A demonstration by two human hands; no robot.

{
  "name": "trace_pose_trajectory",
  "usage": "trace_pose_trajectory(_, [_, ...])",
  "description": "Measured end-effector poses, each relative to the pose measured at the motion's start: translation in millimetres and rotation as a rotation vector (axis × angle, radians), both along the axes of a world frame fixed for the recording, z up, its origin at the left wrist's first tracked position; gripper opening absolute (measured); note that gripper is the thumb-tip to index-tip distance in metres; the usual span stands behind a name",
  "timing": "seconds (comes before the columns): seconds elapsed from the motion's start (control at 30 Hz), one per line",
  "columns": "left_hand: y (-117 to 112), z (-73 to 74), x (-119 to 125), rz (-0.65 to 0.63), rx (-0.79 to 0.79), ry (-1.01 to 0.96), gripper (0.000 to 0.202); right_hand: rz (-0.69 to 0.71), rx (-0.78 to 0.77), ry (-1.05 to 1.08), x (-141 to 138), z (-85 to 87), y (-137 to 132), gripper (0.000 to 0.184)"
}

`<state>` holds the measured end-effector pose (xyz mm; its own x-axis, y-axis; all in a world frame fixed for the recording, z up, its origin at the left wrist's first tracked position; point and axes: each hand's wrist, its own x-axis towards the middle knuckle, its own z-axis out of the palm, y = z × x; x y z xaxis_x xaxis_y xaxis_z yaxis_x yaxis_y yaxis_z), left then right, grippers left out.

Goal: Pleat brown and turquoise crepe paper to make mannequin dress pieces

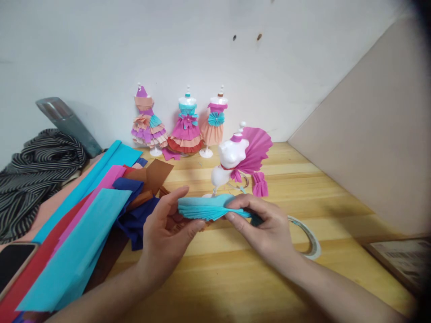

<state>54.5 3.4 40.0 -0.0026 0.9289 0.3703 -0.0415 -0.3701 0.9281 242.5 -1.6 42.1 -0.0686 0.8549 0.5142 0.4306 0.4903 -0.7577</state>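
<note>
A turquoise stack of accordion-pleated crepe paper [202,207] is held level above the table, its folded edges fanned toward me. My right hand [264,220] pinches its right end between thumb and fingers. Around the left end curls my left hand [170,229], with the thumb along the lower edge and some fingers hidden behind the paper. Just beyond stands a small white dress-form mannequin [232,152], leaning, with a magenta pleated paper fan [257,150] at its back and a thin red band at the waist.
Three mannequins in paper dresses [186,130] stand against the wall. Coloured paper sheets [77,246], a phone [15,264], striped cloth [40,170] and a bottle [69,125] lie left. A tape roll [314,244] and a magenta paper piece [260,184] are right.
</note>
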Motion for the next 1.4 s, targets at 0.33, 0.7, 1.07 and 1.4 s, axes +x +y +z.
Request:
trace_pose_trajectory(0.33, [1.0,-5.4,0.0,-0.072,0.131,-0.056,0.059,0.017,-0.182,0.122,-4.0,-1.4,1.7,0.013])
trace_pose_trajectory(0.7, [3.8,-4.3,-1.5,-0.082,0.03,-0.042,0.05,0.062,-0.264,0.149,-6.8,-0.6,0.3,0.014])
trace_pose_trajectory(1.07, [9.8,-9.8,-4.9,-0.149,0.107,-0.038,0.045,0.011,-0.035,0.012,-4.1,-5.5,-1.4,0.007])
trace_pose_trajectory(1.4, [9.4,-4.3,-6.3,-0.115,-0.036,-0.04,0.035,0.024,-0.108,0.025,-5.9,-6.7,1.0,0.011])
